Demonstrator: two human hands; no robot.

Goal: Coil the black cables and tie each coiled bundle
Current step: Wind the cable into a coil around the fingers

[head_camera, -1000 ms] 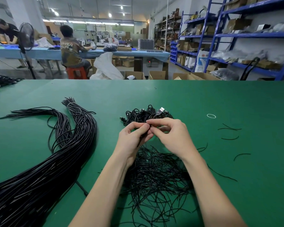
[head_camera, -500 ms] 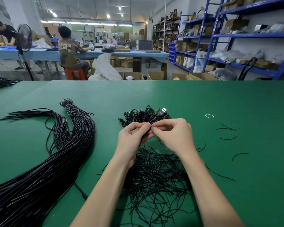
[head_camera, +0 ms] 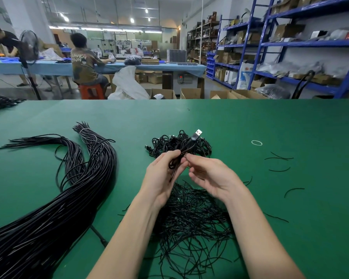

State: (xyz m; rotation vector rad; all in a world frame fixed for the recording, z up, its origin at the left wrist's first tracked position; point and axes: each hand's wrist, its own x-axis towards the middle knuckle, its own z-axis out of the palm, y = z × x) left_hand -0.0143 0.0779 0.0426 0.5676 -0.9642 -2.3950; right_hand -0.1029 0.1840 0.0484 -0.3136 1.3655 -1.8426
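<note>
While the left hand (head_camera: 161,174) pinches a small coiled USB cable (head_camera: 181,156) above the green table mat (head_camera: 250,121), the right hand (head_camera: 210,176) hovers beside it with fingers loosely curled, holding nothing visible. The springy, glossy loops may unwind if the pinch slackens. Thin, wiry ties (head_camera: 189,214) lie tangled beneath; finished bundles (head_camera: 169,142) sit behind.

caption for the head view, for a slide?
Left hand grips a coiled black cable above loose ties; right hand open beside it.
</note>
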